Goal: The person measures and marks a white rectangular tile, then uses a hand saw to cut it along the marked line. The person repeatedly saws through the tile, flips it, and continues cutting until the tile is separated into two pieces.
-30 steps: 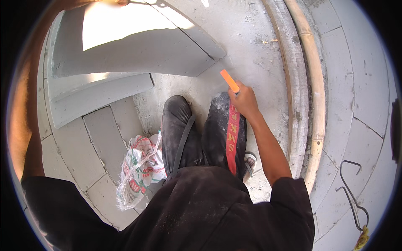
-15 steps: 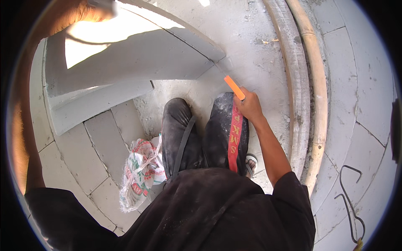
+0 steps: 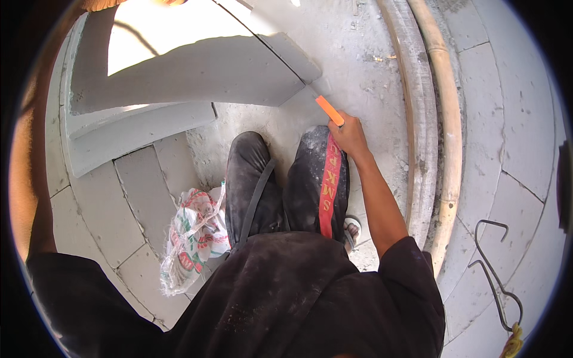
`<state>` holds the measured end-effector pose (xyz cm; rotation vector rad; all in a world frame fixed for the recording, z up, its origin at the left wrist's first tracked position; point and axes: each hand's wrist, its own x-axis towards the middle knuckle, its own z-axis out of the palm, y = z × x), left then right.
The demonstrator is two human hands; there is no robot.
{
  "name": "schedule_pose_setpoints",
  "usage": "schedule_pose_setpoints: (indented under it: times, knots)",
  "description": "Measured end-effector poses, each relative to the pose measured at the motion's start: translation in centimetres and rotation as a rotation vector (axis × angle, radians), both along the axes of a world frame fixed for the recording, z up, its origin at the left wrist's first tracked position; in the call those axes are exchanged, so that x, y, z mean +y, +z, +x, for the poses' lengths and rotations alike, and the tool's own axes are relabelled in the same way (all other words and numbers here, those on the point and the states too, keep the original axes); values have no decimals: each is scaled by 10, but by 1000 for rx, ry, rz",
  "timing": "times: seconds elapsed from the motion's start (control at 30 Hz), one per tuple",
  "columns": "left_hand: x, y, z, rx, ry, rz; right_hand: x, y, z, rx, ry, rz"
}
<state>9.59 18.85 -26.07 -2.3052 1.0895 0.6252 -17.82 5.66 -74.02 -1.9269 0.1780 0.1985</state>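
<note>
My right hand (image 3: 349, 136) is closed round the orange handle of a hand saw (image 3: 330, 111), in front of my right knee. Its thin blade, hard to make out, lines up with a dark straight cut (image 3: 271, 49) across a large grey block (image 3: 197, 77). That block leans at an angle, its far part in bright sunlight. At the upper left rim, my left hand (image 3: 98, 5) reaches over beside the block's far side. Most of its fingers lie outside the picture, so its grip is hidden.
Below the block lies another grey slab (image 3: 143, 128). Stacked grey blocks (image 3: 98, 227) line the left, with a crumpled white sack (image 3: 194, 238) by my left leg. At right run a timber plank (image 3: 422, 113) and a bamboo pole (image 3: 447, 119); farther right lies a bent metal rod (image 3: 495, 280).
My right hand and the saw handle have moved slightly forward, toward the block. My left hand has slid farther up, mostly out of the picture. The whole view has shifted a little.
</note>
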Motion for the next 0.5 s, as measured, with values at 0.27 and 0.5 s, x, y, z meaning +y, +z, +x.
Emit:
schedule_pose_setpoints:
  times: [0.27, 0.5]
  knots:
    - [12, -1, -15, -86, 50, -4, -78, 29, -177, 244, 8, -13]
    - [4, 7, -32, -239, 76, 26, -117, 80, -155, 491, 489, -400]
